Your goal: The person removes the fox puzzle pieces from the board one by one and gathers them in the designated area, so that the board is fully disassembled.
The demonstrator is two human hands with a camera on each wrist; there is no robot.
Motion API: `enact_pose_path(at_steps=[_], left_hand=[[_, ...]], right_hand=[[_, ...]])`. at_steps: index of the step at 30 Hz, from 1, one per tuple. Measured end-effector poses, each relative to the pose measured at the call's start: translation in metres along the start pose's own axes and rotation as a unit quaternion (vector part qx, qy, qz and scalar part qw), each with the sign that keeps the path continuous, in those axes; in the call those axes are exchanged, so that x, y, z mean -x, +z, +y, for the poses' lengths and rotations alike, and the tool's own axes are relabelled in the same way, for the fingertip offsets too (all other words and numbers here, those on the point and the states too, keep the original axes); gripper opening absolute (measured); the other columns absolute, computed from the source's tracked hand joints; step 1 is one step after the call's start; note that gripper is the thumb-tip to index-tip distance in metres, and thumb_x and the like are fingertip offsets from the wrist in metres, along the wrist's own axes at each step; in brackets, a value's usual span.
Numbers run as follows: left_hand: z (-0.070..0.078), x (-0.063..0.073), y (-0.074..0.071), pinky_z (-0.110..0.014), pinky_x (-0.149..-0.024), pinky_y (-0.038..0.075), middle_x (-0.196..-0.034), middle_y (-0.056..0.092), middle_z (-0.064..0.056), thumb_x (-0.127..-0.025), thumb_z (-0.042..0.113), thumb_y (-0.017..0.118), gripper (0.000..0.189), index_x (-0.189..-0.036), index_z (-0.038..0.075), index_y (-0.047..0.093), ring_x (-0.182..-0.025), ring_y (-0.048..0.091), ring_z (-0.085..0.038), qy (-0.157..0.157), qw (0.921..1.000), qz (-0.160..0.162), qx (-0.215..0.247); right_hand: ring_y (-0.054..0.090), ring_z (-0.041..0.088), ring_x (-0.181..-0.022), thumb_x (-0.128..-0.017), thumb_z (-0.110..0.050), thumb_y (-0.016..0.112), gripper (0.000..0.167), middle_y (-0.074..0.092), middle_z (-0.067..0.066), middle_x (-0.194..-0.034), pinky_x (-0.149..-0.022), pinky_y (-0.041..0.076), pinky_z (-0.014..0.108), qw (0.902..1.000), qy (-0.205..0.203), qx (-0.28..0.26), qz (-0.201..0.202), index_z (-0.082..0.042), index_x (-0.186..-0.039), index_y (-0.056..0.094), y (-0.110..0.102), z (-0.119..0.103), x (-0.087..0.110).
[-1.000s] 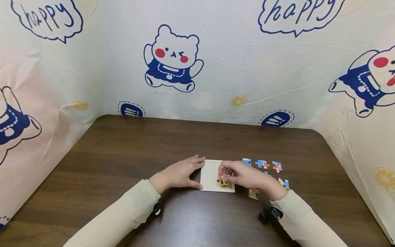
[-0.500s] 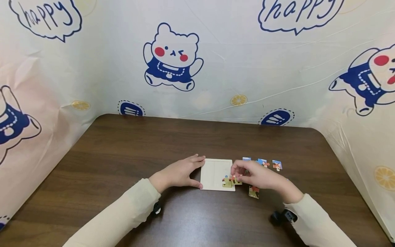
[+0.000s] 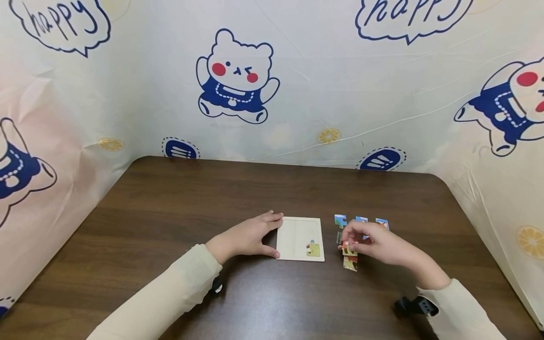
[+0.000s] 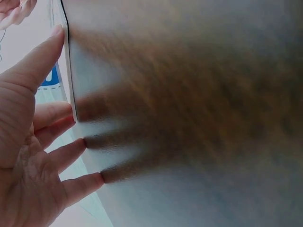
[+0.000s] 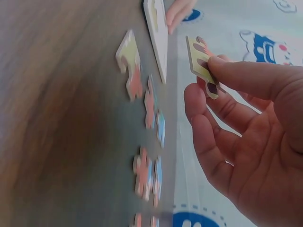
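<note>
My right hand (image 3: 382,242) pinches a jigsaw piece (image 5: 198,59) between thumb and fingers, raised off the table. The piece is yellow-green with dark and red patches. Below it in the head view lies another red and green puzzle piece (image 3: 350,264). My left hand (image 3: 248,240) touches the left edge of a pale puzzle board (image 3: 292,238), thumb and fingers spread along it. One yellow-green piece (image 3: 314,249) lies in the board's near right corner. In the left wrist view, the thumb (image 4: 40,59) and index fingertip meet the board's edge.
Several loose jigsaw pieces lie right of the board, including a blue one (image 3: 340,220) at the back; my right hand partly covers others. The brown wooden table (image 3: 212,189) ends at a printed cloth backdrop (image 3: 297,85). Dark wrist cameras (image 3: 414,307) sit at both cuffs.
My right hand has carried the pinched piece from over the board rightward to above the loose pieces, uncovering the piece in the board's corner. My left hand has stayed at the board's edge.
</note>
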State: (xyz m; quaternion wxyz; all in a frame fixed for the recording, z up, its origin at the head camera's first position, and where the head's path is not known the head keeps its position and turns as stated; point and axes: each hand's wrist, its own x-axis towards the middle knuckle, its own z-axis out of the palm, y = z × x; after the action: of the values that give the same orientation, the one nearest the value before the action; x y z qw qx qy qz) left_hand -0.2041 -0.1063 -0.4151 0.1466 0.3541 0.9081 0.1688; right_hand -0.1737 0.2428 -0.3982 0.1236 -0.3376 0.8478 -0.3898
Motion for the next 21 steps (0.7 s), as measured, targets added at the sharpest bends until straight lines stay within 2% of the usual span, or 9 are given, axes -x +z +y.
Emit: enact_pose_path(at_steps=[3,11,21], left_hand=[[0.000,0.000,0.000,-0.046,-0.119,0.030,-0.162,0.033,-0.011,-0.083,0.044,0.078,0.087,-0.150,0.002,0.042,-0.151,0.026,-0.035,-0.001,1.0000,0.001,0.000],[0.001,0.001,-0.002,-0.046,-0.119,0.029,-0.161,0.033,-0.012,-0.083,0.043,0.078,0.087,-0.149,0.001,0.042,-0.151,0.026,-0.036,0.002,1.0000,0.000,0.001],[0.002,0.001,-0.002,-0.046,-0.119,0.030,-0.161,0.034,-0.012,-0.083,0.043,0.079,0.087,-0.149,0.001,0.042,-0.151,0.026,-0.036,0.001,1.0000,-0.002,0.004]], right_hand=[[0.055,0.006,-0.077,-0.093,-0.004,0.067,0.011,0.062,-0.001,-0.086,-0.065,0.049,0.023,0.9999,-0.004,0.002,0.011,-0.011,-0.100,0.062,-0.004,0.002,0.010],[0.056,0.007,-0.078,-0.092,-0.005,0.067,0.012,0.061,0.000,-0.088,-0.065,0.050,0.023,0.9995,0.020,-0.007,0.023,-0.010,-0.101,0.062,-0.013,0.008,0.034],[0.056,0.007,-0.074,-0.093,-0.003,0.066,0.011,0.062,0.001,-0.085,-0.063,0.049,0.023,0.9997,0.023,-0.011,0.001,-0.009,-0.101,0.062,-0.012,0.018,0.046]])
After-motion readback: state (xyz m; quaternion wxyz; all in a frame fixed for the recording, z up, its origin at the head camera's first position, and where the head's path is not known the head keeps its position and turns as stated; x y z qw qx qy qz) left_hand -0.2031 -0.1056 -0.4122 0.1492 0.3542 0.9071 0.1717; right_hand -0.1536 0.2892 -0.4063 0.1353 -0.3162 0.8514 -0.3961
